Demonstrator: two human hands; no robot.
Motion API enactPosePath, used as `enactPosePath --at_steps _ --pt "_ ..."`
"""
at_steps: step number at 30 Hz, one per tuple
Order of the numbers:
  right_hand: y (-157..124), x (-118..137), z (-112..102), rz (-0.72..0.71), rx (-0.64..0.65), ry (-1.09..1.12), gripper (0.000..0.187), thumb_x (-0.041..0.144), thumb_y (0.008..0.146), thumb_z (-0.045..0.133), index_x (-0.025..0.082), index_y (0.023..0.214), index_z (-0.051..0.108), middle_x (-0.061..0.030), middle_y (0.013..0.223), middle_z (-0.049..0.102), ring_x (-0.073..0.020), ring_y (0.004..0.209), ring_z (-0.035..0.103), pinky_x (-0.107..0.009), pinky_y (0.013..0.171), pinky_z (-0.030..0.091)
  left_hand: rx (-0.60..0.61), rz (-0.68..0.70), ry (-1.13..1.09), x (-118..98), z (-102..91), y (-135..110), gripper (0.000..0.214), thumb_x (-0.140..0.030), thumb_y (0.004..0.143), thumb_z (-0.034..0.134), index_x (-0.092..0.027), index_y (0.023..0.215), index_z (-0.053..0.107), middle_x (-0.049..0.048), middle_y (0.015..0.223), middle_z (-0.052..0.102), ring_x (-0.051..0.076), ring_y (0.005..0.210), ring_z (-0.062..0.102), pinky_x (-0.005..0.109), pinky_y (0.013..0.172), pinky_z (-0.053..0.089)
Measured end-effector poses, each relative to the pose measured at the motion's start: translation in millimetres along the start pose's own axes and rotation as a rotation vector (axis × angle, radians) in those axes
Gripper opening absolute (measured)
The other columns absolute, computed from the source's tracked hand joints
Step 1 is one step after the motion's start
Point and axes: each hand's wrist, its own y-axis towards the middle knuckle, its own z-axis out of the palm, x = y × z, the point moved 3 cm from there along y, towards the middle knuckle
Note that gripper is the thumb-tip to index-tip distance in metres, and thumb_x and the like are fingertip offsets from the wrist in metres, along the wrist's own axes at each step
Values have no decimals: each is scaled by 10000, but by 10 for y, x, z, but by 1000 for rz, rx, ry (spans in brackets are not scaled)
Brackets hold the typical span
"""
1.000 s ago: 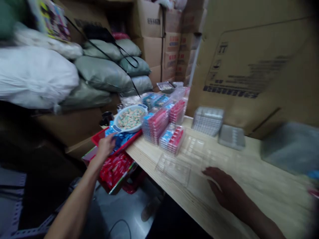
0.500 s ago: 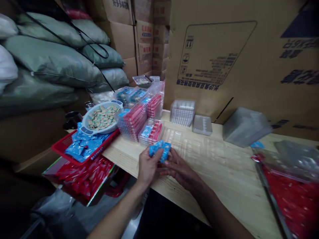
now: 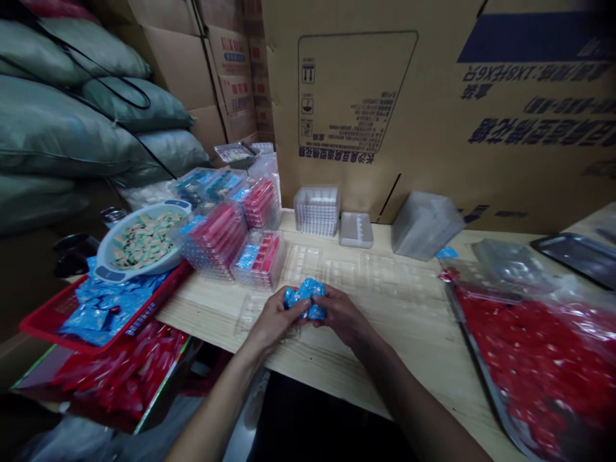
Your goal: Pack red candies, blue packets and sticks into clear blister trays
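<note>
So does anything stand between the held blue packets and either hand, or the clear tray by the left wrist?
Nothing visible separates the blue packets from the left hand or right hand. In this view, the left hand comes between them and the clear tray.

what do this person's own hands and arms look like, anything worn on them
Both the left hand and the right hand are ungloved. The left forearm and right forearm show no sleeve, watch or bracelet. Rings are too small to tell.
</note>
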Motion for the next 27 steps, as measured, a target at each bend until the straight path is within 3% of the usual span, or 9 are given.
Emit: enactPosePath --at_steps 3,8,11,13,16,18,20,23,27 --pt "52 31 -89 -33 -41 71 389 397 575 812 176 832 619 -4 706 640 -118 571 535 -234 484 452 64 -25 -61 -15 -109 -3 416 -450 730 733 -147 1002 648 40 873 665 161 769 619 275 719 508" --pt "-26 167 -340 -126 -129 7 378 429 589 808 175 809 636 0 670 620 -118 555 510 -233 479 433 -184 207 383 -122 -682 -42 430 -353 820 626 -163 1204 587 -4 770 624 134 596 544 256 594 455" --pt "-116 233 -433 -191 -126 -128 389 476 631 793 176 828 641 5 663 607 -120 562 507 -232 490 418 -49 336 704 -208 -804 -102 235 -242 853 573 -181 1060 667 36 874 663 170 759 605 278 710 475" --pt "-164 240 -431 -217 -92 -246 381 502 664 767 177 801 622 11 644 587 -119 558 495 -233 500 406 136 414 886 -215 -742 -129 238 -164 874 516 -205 1000 715 51 919 680 186 862 620 293 800 475" --pt "-216 196 -389 -235 -52 -417 363 517 709 712 186 737 566 18 622 546 -123 557 477 -239 506 394 348 454 996 -148 -602 -125 337 -109 886 491 -253 1092 716 53 1034 708 192 986 629 308 906 463" --pt "-245 149 -368 -245 -41 -516 340 503 743 669 194 708 531 20 623 521 -126 568 467 -239 510 389 336 454 1007 -113 -531 -106 338 -128 878 540 -250 1155 690 64 1099 707 206 1029 625 326 931 460" --pt "-271 103 -355 -260 -40 -592 319 483 772 630 200 690 507 22 624 502 -123 571 449 -233 510 379 207 481 963 -121 -457 -103 269 -185 877 586 -226 1119 696 81 1082 705 221 1017 623 341 915 464" --pt "-300 40 -319 -288 -25 -641 309 473 778 615 202 678 503 22 620 498 -121 579 440 -224 511 372 51 423 693 -129 -282 -128 270 -301 873 628 -203 1121 670 74 991 700 203 913 637 307 821 486" --pt "-322 7 -301 -284 -62 -600 285 456 780 629 200 685 550 4 622 562 -122 550 471 -219 477 378 134 234 356 -74 27 -39 334 -354 840 633 -177 1123 638 0 743 627 146 663 580 230 611 444"
